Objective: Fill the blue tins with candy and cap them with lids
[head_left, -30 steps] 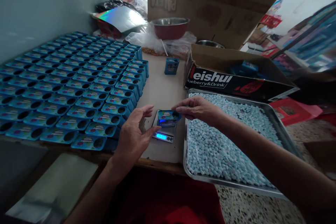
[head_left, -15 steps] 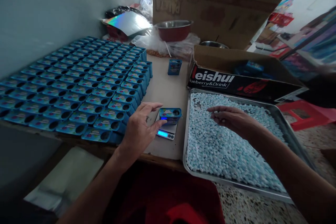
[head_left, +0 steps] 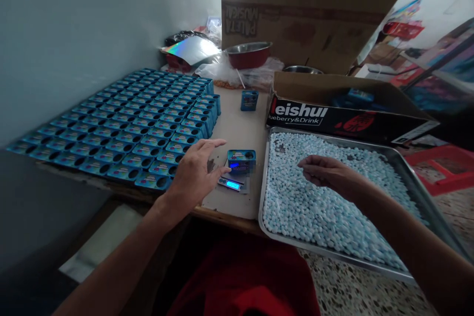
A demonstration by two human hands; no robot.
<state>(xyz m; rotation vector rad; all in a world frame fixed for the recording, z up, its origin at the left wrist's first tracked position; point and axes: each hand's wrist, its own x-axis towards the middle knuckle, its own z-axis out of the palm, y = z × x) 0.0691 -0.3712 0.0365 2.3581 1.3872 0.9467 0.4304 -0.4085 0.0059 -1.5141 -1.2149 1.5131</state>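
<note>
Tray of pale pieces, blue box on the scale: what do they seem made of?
Tray: probably bare metal, satin-finished, going by the grey sheen along its rim.
Blue box: perhaps printed card, slightly glossy, since its top rim catches light; plastic is possible.

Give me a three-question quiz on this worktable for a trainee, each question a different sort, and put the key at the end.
1. Multiple choice: what stands on the small scale?
A) the red bowl
B) a blue box
C) the black lettered carton
2. True or false: the right hand is over the red bowl.
3. Short answer: which hand is nearer the small scale, and is it open or closed?

Key
1. B.
2. False; it is over the metal tray of pale blue pellets.
3. The left hand; it is open, with the thumb apart from the fingers.
</note>
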